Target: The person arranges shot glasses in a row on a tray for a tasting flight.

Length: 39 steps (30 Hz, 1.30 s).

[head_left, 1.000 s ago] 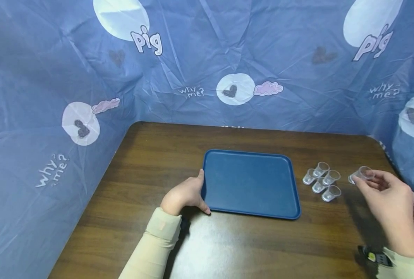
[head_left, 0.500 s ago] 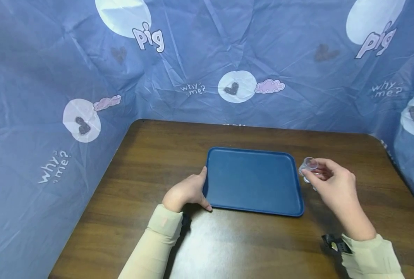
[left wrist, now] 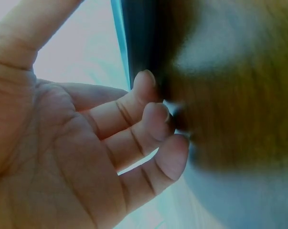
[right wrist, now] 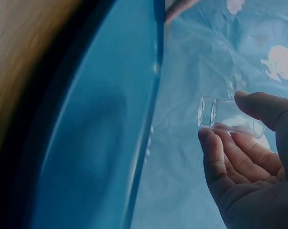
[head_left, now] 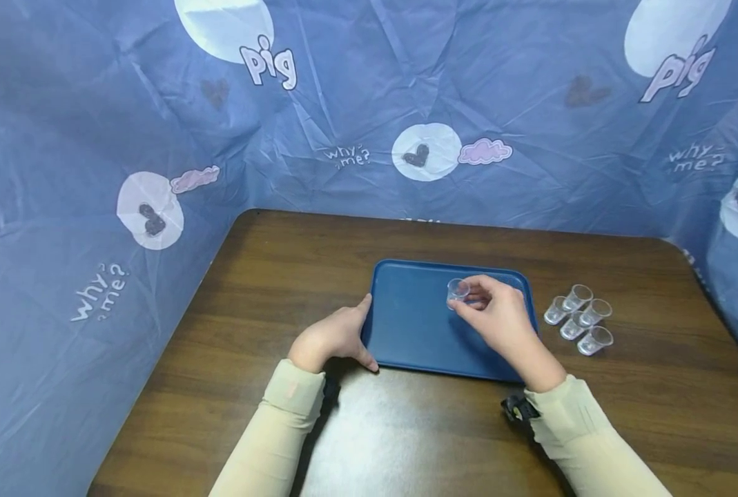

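My right hand (head_left: pixel 496 314) pinches a small clear shot glass (head_left: pixel 458 291) between thumb and fingers, upright and raised over the blue tray (head_left: pixel 406 338). In the right wrist view, the thumb lies along one side of the shot glass (right wrist: pixel 225 114) and the fingertips along the other. My left hand (head_left: pixel 334 338) touches the tray's left side near its front corner, thumb and fingers spread apart. In the left wrist view, the lightly bent fingers (left wrist: pixel 134 129) of that hand meet the table beside the tray rim.
Several more clear shot glasses (head_left: pixel 576 317) stand close together on the wooden table (head_left: pixel 300 262), just right of the tray. A blue printed cloth (head_left: pixel 319 103) hangs behind the table and along its sides.
My right hand has carried the shot glass leftward from the table's right side, past the group of glasses, to above the tray. The left hand stays at the tray's side.
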Each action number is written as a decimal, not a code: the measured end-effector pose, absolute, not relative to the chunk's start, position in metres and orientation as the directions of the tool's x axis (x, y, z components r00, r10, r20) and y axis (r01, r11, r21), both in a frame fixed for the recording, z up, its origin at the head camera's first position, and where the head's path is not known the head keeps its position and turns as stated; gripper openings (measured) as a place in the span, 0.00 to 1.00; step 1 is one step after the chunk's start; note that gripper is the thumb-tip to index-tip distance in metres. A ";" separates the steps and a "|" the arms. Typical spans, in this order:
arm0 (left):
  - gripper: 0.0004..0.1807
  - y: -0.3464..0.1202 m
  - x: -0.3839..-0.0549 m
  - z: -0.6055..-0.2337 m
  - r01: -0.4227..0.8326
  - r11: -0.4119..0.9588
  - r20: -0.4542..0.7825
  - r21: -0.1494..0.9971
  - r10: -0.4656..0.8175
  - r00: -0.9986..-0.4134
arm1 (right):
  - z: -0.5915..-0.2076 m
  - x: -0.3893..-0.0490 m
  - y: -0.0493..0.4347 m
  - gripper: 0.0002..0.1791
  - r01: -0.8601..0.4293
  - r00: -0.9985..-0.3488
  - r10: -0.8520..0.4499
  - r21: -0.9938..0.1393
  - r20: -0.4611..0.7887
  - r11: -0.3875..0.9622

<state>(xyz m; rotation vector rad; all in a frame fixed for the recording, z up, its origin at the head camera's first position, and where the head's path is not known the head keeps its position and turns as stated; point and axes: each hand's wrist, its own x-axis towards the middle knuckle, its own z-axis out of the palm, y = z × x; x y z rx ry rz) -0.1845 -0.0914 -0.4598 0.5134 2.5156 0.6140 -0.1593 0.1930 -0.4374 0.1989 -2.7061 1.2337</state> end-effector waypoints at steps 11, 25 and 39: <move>0.77 -0.091 -0.185 -0.459 0.239 0.831 -0.368 0.502 0.455 -0.811 | -0.444 -0.181 0.145 0.13 -0.130 -0.991 -0.113 -0.776 0.076 0.618; 0.77 -0.091 -0.185 -0.459 0.246 0.827 -0.357 0.506 0.460 -0.813 | -0.467 -0.207 0.110 0.12 -0.108 -0.993 -0.109 -0.762 0.049 0.639; 0.75 -0.091 -0.184 -0.455 0.219 0.842 -0.389 0.493 0.438 -0.810 | -0.477 -0.214 0.099 0.13 -0.079 -0.996 -0.080 -0.748 0.035 0.659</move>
